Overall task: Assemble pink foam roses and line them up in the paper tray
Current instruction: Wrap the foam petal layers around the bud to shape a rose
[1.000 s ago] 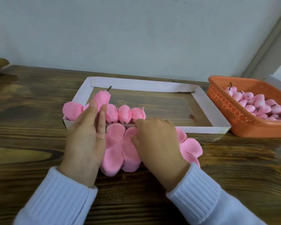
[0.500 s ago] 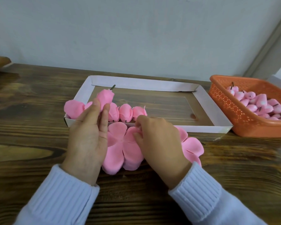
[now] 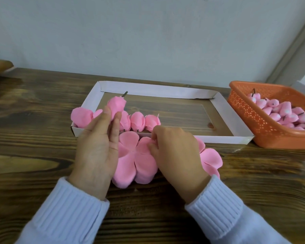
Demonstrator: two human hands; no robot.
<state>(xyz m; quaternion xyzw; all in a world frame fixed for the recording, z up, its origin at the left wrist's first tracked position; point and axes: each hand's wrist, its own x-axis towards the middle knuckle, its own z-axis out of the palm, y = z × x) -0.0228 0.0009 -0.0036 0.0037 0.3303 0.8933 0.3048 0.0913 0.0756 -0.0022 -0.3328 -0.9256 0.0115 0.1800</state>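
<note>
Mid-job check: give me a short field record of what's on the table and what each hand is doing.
left hand: holds a rose bud at the fingertips, stem pointing away, over the tray's left end
right hand: pinches the edge of the petal stack lying on the table
paper tray: three roses in a row by the near wall, left part
loose petal: over the tray's left corner
orange basket: right of the tray, holds pink buds

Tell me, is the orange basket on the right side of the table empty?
No, the orange basket holds a heap of pink foam buds, some with a dark stem sticking out.
</note>
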